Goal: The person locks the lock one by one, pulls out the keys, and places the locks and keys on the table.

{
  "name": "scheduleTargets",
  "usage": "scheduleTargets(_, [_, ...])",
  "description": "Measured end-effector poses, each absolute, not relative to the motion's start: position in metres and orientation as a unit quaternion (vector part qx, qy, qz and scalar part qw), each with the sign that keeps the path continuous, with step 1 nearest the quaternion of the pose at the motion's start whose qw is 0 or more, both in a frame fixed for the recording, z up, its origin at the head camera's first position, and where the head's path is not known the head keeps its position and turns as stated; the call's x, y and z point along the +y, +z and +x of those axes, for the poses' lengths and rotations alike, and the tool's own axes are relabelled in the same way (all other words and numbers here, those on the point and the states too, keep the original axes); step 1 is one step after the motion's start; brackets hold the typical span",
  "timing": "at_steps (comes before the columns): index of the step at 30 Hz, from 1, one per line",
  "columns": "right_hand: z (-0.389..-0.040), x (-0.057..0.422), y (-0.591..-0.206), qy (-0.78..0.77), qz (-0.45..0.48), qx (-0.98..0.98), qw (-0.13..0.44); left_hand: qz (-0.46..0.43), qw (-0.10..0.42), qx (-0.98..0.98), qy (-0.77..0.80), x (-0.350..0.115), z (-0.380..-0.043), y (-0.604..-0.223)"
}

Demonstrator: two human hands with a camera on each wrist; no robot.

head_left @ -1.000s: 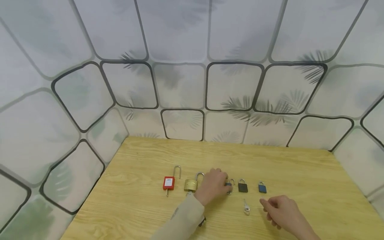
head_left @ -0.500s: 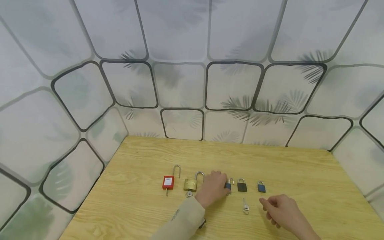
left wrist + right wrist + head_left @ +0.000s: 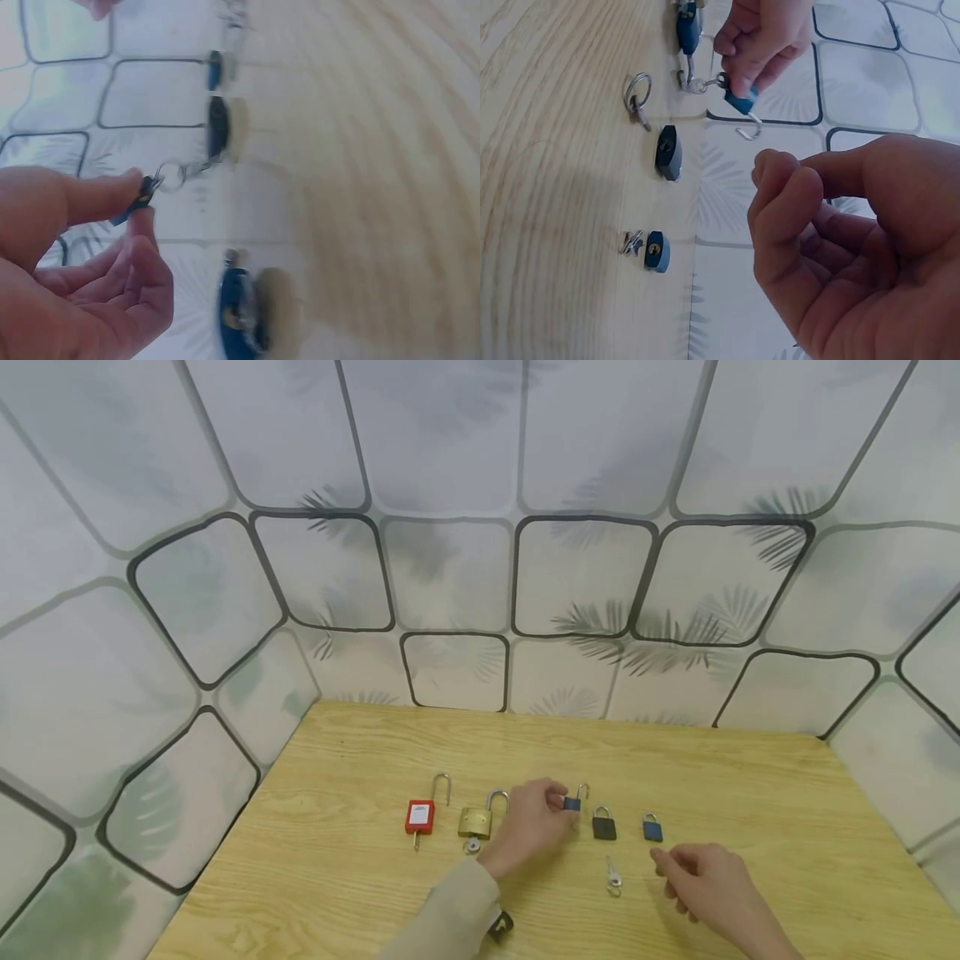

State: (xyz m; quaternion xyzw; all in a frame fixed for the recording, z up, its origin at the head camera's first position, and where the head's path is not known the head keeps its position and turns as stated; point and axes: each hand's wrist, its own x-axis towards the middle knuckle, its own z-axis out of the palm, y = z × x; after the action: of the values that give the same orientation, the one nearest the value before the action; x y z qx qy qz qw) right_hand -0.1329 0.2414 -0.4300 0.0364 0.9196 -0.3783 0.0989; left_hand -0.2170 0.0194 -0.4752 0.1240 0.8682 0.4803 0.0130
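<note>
In the head view my left hand (image 3: 528, 831) pinches a small blue padlock (image 3: 572, 804) between thumb and fingertip. The padlock's shackle (image 3: 751, 129) is swung open, and a key (image 3: 712, 84) hangs from its other end in the right wrist view. It is held above the table. My right hand (image 3: 708, 881) hovers at the right with loosely curled fingers and holds nothing. Nearest to it are a closed blue padlock (image 3: 653, 831) and a closed black padlock (image 3: 603, 827). Another blue padlock (image 3: 238, 311) stands on the table, hidden behind my left hand in the head view.
Left of my hands stand a brass padlock (image 3: 476, 823) and a red padlock (image 3: 420, 817), both with raised shackles and keys in them. A ringed key (image 3: 614, 878) lies in front of the black padlock. Patterned fabric walls (image 3: 457, 572) enclose the wooden table (image 3: 360, 752).
My left hand has raised the small blue padlock and turned it, so its open shackle now points up and right. My right hand has hardly moved.
</note>
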Motion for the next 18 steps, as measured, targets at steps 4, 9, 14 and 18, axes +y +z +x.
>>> scheduleTargets(4, [-0.132, 0.237, -0.424, -0.400, 0.025, 0.914, 0.068, 0.104, 0.003, 0.838, 0.536, 0.013, -0.211, -0.463])
scheduleTargets(9, [-0.129, 0.225, -0.417, -0.437, -0.017, 0.899, -0.021, 0.080, 0.032, 0.790, 0.606, 0.004, -0.203, -0.454])
scheduleTargets(14, [-0.127, 0.208, -0.410, -0.486, -0.085, 0.863, -0.105, 0.068, 0.060, 0.756, 0.649, -0.001, -0.198, -0.448])
scheduleTargets(18, [-0.126, 0.195, -0.407, -0.531, -0.129, 0.827, -0.132, 0.066, 0.077, 0.741, 0.664, -0.003, -0.192, -0.445])
